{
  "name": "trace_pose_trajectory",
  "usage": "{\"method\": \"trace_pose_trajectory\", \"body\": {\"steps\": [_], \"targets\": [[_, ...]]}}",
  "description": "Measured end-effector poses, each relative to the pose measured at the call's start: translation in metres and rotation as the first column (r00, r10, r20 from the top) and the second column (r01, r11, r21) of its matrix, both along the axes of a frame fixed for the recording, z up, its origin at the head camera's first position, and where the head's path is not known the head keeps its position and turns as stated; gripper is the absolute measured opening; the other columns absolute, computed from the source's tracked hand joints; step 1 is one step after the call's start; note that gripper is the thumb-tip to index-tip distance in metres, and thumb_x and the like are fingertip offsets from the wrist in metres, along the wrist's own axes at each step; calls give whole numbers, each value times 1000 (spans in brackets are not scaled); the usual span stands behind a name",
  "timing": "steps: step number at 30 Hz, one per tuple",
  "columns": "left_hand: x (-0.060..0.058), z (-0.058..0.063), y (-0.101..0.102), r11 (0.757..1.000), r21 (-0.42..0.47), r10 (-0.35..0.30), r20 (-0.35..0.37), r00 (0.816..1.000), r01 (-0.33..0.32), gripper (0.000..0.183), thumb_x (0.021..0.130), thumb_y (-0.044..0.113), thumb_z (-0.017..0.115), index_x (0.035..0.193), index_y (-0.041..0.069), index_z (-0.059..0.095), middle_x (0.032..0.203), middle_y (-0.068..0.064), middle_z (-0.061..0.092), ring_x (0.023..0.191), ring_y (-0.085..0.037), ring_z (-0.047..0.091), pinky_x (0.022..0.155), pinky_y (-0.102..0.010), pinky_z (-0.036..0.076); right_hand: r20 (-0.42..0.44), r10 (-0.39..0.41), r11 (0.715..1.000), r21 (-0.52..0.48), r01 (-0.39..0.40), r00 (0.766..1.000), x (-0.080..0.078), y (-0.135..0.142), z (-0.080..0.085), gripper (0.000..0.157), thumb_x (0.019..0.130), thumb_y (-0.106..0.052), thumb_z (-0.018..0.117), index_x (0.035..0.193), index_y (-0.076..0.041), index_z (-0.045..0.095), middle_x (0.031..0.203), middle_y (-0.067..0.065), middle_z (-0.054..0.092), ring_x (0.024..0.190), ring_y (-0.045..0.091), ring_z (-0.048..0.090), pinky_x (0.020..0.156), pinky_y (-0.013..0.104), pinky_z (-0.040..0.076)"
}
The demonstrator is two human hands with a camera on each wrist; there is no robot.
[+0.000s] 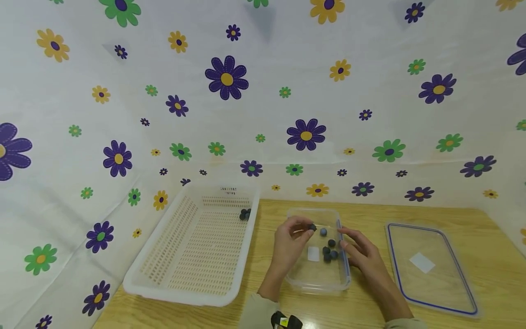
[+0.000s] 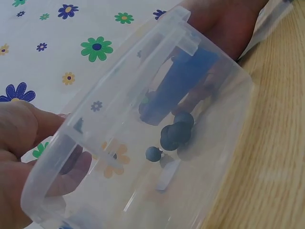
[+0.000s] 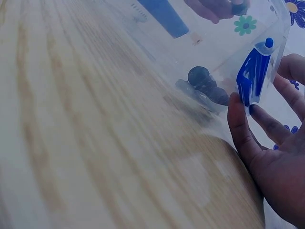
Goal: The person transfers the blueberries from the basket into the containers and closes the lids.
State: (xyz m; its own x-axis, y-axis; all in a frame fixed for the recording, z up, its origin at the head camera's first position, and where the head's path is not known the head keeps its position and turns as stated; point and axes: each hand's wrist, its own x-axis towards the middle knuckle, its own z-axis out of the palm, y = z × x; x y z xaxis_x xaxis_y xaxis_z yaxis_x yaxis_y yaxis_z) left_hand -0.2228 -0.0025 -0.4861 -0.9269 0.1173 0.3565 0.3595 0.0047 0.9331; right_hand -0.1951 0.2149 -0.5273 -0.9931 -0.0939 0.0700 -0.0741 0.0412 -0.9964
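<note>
My left hand (image 1: 285,244) pinches a blueberry (image 1: 312,227) between thumb and fingertips, inside the far left part of a clear plastic container (image 1: 318,288). Several blueberries (image 1: 327,251) lie on the container's floor towards its right wall, and a single one (image 1: 323,232) sits farther back. At the right wall is my right hand (image 1: 367,258), its thumb and fingers holding the side by the blue-sealed latch flap (image 3: 255,74). The left wrist view shows loose blueberries (image 2: 176,131) through the wall; the pinched one is hard to make out there.
Left of the container stands a white slotted basket (image 1: 131,278) with several blueberries (image 1: 245,214) at its far right corner. A clear lid (image 1: 431,269) with a blue seal lies on the wooden table (image 1: 361,315) at the right. A flower-patterned sheet (image 1: 263,114) hangs behind.
</note>
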Motion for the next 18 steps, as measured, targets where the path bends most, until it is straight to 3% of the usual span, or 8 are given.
{"method": "trace_pose_trajectory", "body": {"steps": [5, 9, 18], "targets": [[1, 0, 2, 999, -38, 5, -25, 1000, -6, 20, 91, -11, 70, 110, -4, 70, 110, -18, 69, 106, -39, 68, 93, -37, 57, 1, -7, 1000, 1, 7, 1000, 0, 1, 0, 47, 107, -28, 56, 148, -5, 49, 163, 16, 32, 126, 14, 55, 87, 33, 58], [2, -1, 2, 1000, -26, -11, -25, 1000, 10, 21, 91, -13, 68, 111, -6, 70, 110, -23, 69, 106, -46, 67, 93, -40, 57, 3, -5, 1000, 0, 5, 1000, 0, 1, 1, 48, 107, -28, 56, 148, -5, 49, 163, 16, 32, 127, 16, 54, 88, 33, 58], [3, 2, -3, 994, -57, -89, -8, 996, 89, 16, 96, -6, 67, 112, -3, 70, 113, -22, 69, 109, -40, 68, 89, -29, 58, 20, -11, 1000, 5, 11, 1000, 1, 2, 2, 48, 107, -29, 57, 148, -6, 49, 162, 14, 33, 122, 4, 53, 90, 31, 57]]}}
